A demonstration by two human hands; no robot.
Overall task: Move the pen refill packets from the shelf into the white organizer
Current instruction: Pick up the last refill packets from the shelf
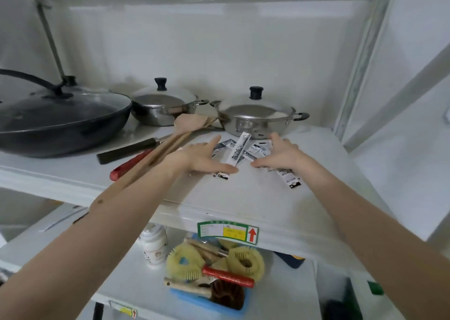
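White shelf (243, 198), pots behind; pen refill packets (239, 149) heaped at its middle, none moved yet; left hand (204, 157) and right hand (280, 155) spread flat, flanking and touching the heap; white organizer unseen; task judged barely begun.

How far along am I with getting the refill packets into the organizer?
Nothing looks moved yet: the pen refill packets all lie scattered on the shelf in front of a steel pot. In hand: your left hand and right hand, both open, flank the pile as if gathering it. Left: lifting them and carrying them over; the white organizer is not in view.
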